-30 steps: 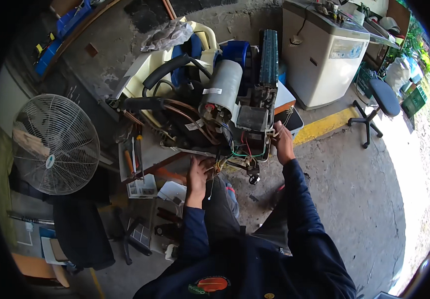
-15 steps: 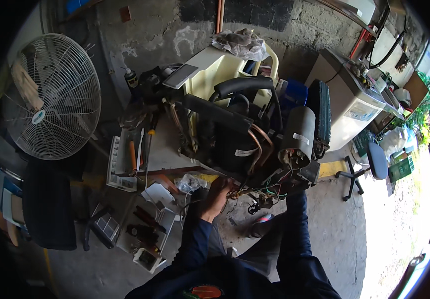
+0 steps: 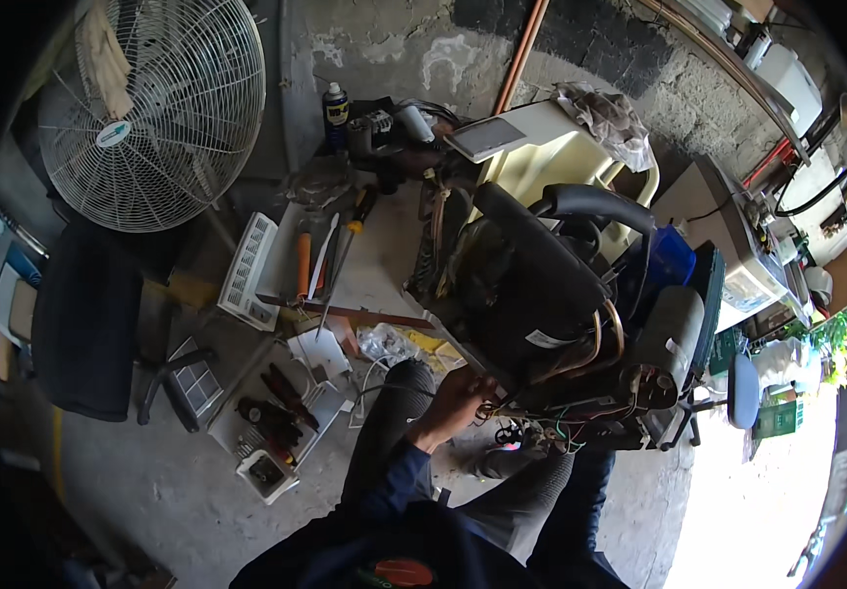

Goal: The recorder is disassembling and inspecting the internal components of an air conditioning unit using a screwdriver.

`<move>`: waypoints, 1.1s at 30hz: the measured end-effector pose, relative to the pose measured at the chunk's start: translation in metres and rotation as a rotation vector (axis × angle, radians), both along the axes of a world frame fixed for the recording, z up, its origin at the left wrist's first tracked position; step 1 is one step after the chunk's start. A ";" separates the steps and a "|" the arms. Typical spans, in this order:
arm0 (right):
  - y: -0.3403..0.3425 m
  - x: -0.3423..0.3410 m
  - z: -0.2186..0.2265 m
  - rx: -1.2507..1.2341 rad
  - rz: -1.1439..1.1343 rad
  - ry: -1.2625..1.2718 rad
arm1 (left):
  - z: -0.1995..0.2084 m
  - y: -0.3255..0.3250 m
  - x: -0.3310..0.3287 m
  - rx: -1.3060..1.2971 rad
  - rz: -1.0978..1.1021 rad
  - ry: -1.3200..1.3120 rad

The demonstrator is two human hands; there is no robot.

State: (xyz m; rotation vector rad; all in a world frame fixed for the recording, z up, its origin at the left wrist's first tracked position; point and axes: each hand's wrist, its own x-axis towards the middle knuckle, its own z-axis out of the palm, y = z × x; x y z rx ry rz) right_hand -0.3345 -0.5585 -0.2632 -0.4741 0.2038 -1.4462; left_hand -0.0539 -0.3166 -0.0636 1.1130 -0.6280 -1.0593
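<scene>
I sit in front of an opened air-conditioner unit [image 3: 541, 294] with a black compressor, bent copper pipes [image 3: 608, 339] and a tangle of coloured wires [image 3: 566, 424] along its lower edge. My left hand [image 3: 455, 401] reaches from a blue sleeve to the unit's lower left corner. Its fingers curl right beside the wires, and their grip is hidden. My right sleeve [image 3: 588, 486] runs up under the unit, where the right hand is hidden behind the frame and wires.
A workbench [image 3: 384, 265] left of the unit carries an orange-handled screwdriver [image 3: 302, 263], a white vent grille [image 3: 246, 270] and a spray can [image 3: 336, 102]. On the floor sits a tray of pliers [image 3: 276, 417]. A pedestal fan [image 3: 153, 108], a black chair [image 3: 84, 324] and a cream casing [image 3: 541, 162] stand around.
The view has swung left and down, bringing the fan and workbench in. My left hand stays by the wires. My right hand, earlier on the unit's right corner, is now out of sight.
</scene>
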 end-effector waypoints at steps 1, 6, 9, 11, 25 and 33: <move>0.006 0.003 0.003 0.044 -0.058 -0.002 | -0.002 0.004 0.000 -0.017 0.011 0.005; 0.032 0.009 0.028 0.248 -0.344 -0.002 | 0.001 0.009 0.008 -0.021 -0.013 -0.021; 0.053 0.025 0.055 0.327 -0.452 0.010 | 0.003 0.003 0.017 0.012 -0.053 -0.051; 0.068 0.034 0.095 0.161 -0.529 0.444 | -0.002 -0.007 0.022 -0.040 -0.004 0.021; 0.156 0.131 0.238 0.078 -0.260 0.953 | 0.057 -0.044 0.113 0.175 0.232 -0.031; 0.178 0.180 0.260 0.161 -0.183 0.886 | 0.054 -0.054 0.178 0.357 0.057 -0.305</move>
